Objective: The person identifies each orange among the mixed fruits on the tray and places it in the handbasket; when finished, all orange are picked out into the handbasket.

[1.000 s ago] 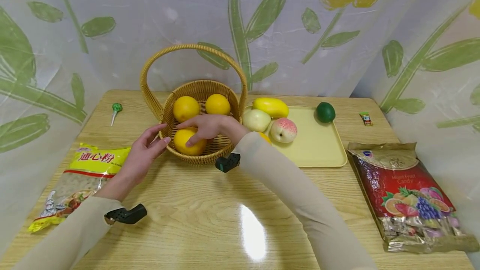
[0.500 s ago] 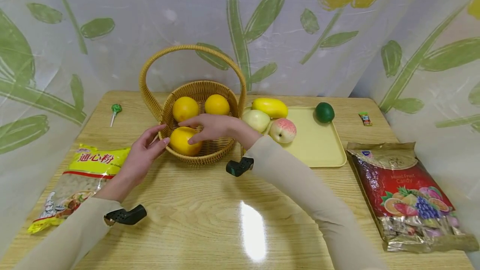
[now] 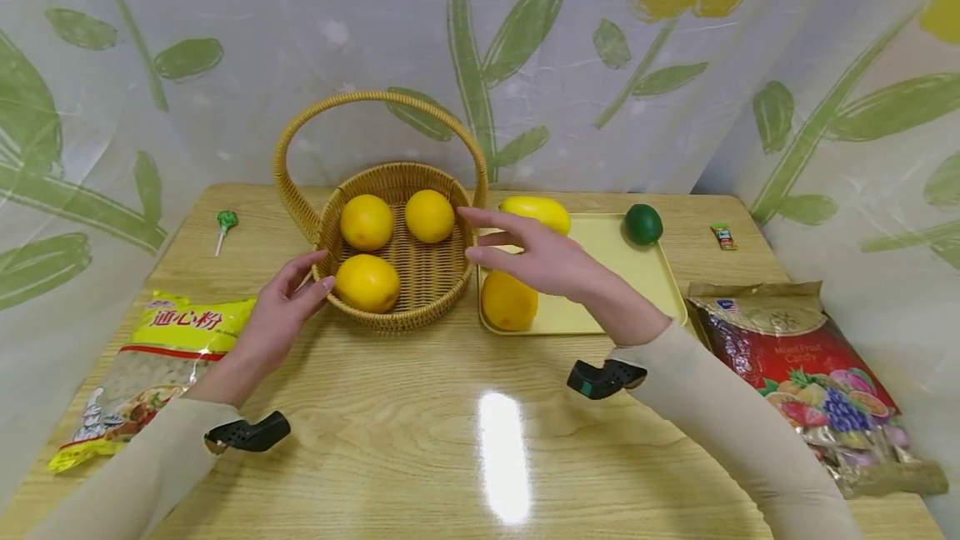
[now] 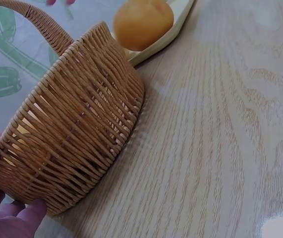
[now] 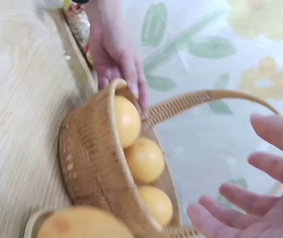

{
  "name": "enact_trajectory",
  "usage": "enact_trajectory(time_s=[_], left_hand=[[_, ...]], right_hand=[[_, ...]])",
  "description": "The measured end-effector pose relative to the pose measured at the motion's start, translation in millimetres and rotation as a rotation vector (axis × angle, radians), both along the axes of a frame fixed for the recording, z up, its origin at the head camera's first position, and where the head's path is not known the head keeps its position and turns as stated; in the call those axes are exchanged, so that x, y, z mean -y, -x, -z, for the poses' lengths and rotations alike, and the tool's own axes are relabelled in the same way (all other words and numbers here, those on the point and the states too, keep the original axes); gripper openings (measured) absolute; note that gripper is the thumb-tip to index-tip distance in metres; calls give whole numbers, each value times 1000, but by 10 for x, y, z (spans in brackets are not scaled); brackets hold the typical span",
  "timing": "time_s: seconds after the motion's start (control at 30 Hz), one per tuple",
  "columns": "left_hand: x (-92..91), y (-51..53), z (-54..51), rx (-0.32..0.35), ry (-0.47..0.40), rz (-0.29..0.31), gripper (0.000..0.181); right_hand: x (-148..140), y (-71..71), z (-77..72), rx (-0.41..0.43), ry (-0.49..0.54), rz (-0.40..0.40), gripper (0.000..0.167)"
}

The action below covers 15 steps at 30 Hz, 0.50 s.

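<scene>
A wicker basket (image 3: pixel 420 319) with a tall handle holds three orange-yellow fruits, one of them an orange (image 3: pixel 367 282) at its front left. My left hand (image 3: pixel 281 307) holds the basket's left side, with the thumb at the rim and the fingers against the outer wall (image 4: pixel 77 134). My right hand (image 3: pixel 536 252) hovers over the left end of a pale yellow tray (image 3: pixel 622 290), just right of the basket. Its fingers are spread and hold nothing. Below that hand another orange (image 3: pixel 510 302) lies on the tray. Behind it a yellow fruit (image 3: pixel 540 213) shows, while the peach is mostly covered.
A dark green fruit (image 3: pixel 643 225) sits at the tray's far right corner. Bags of pasta (image 3: pixel 168 357) and fruit candy (image 3: pixel 802 373) lie left and right. A lollipop (image 3: pixel 226 223) and a small wrapped candy (image 3: pixel 723 236) lie farther back. A patterned curtain stands behind the table.
My right hand has let go of the front orange in the basket and moved right, out over the tray. That orange has shifted slightly left. My left hand stays at the basket.
</scene>
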State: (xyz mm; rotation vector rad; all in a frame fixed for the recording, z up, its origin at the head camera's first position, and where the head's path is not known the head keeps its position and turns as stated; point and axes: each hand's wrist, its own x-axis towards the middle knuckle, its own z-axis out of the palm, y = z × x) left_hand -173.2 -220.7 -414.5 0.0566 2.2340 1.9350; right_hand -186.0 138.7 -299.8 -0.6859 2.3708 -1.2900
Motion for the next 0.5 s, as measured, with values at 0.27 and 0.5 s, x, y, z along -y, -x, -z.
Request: enact_trajectory(time_s=[0.27, 0.5], left_hand=[[-1, 8, 24, -15, -13, 8, 66], [13, 11, 22, -11, -16, 9, 65]], right_hand=[[-529, -271, 151, 42, 125, 287, 59], [-687, -428, 451, 77, 136, 339, 65]])
